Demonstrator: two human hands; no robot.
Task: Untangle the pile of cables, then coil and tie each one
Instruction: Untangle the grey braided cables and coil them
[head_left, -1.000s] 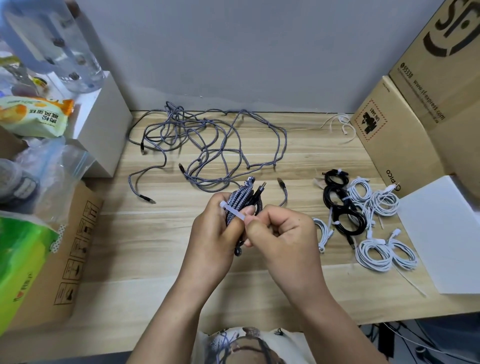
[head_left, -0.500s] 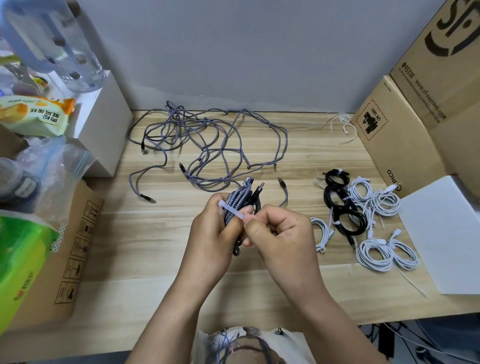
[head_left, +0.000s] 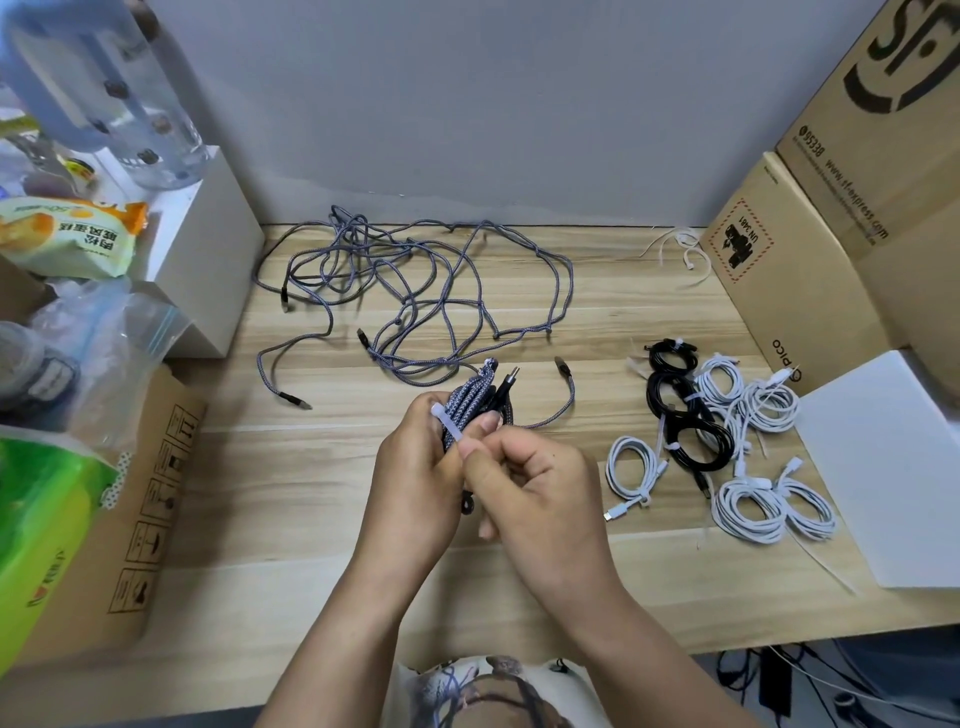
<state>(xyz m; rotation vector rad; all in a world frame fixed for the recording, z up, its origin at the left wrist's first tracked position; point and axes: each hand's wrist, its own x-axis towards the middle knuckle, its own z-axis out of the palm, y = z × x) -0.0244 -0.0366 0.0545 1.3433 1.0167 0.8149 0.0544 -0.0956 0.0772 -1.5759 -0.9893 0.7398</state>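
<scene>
The left hand holds a coiled grey-and-white braided cable bundle upright above the wooden counter, fingers curled around the middle of the coil. The right hand meets it from the right and pinches the free end of a thin white plastic tie between thumb and forefinger. The tie lies diagonally across the coil, directly at the grip. A black USB plug projects above the grip.

Handling judgement: the braided bundle appears light and soft, with some spring in the loops. It will likely splay if the left-hand grip relaxes before the tie is closed. Take hold at the waist of the coil, where the strands lie parallel, not at the plugs. The tie appears narrow and smooth and may slip, so pinch it close to the coil.

Beyond the grip, the loose tangle of grey braided cables lies on the counter, not yet sorted. To the right of the grip, well apart, lie the tied white cable coils and tied black cable coils.
</scene>
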